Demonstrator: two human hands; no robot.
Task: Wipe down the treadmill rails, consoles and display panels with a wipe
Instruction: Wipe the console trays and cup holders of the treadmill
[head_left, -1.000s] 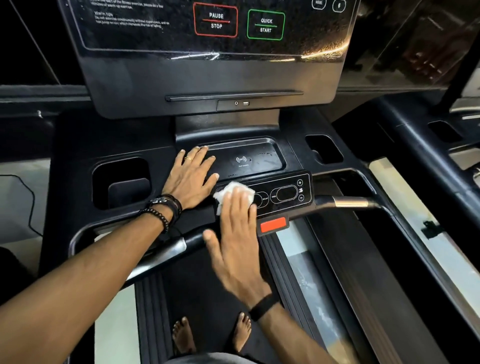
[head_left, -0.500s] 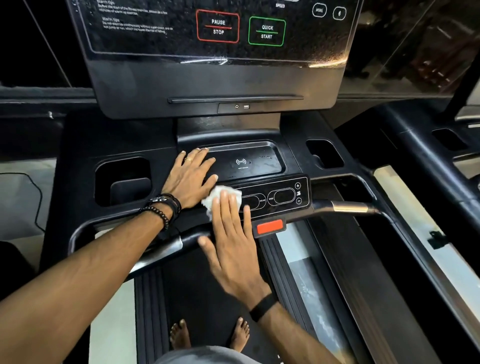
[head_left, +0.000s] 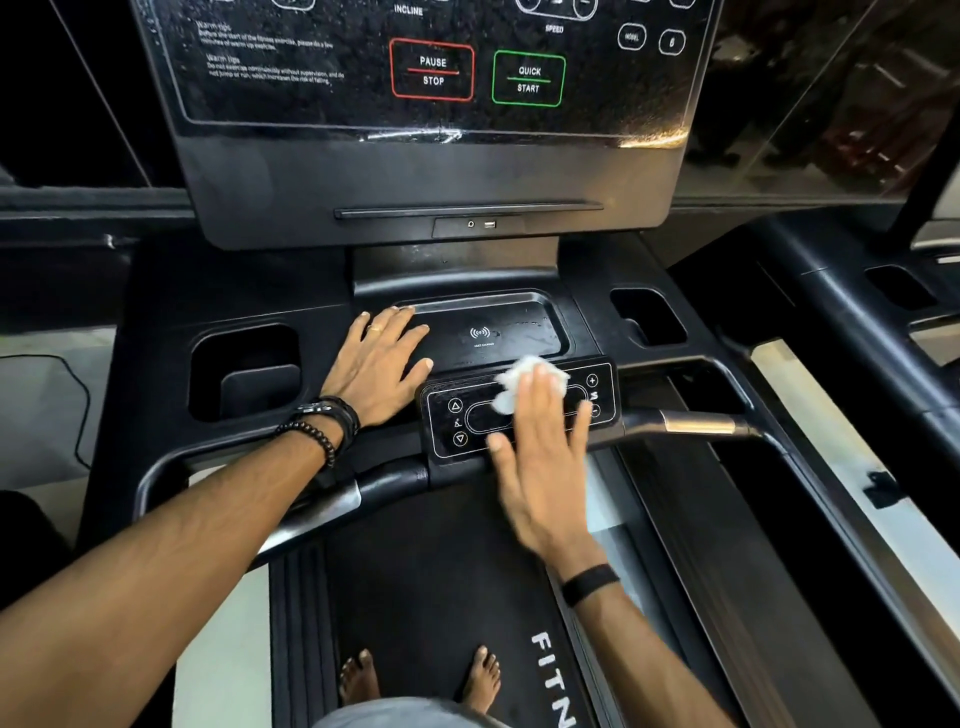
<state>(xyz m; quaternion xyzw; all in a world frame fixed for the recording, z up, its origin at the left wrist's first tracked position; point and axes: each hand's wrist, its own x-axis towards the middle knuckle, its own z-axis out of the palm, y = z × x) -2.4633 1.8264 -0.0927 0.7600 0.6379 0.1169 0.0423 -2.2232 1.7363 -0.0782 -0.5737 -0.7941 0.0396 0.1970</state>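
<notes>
A crumpled white wipe (head_left: 511, 382) lies on the small button panel (head_left: 452, 423) at the front of the treadmill console. My right hand (head_left: 540, 457) presses it down with flat, straight fingers; most of the wipe is hidden under them. My left hand (head_left: 376, 366) rests flat, fingers spread, on the console deck just left of the wireless charging tray (head_left: 511, 325). The big display panel (head_left: 431, 67) with PAUSE/STOP and QUICK START markings stands above. A metal-tipped handrail bar (head_left: 696, 423) runs out to the right of the button panel.
Cup holders sit at the left (head_left: 244, 371) and right (head_left: 647, 317) of the console. The black belt (head_left: 436, 582) lies below, with two bare feet on it. A neighbouring machine's rail (head_left: 831, 306) runs along the right.
My right hand has slid the wipe from the left end of the button panel to its right half, uncovering the arrow buttons. My left hand has stayed put.
</notes>
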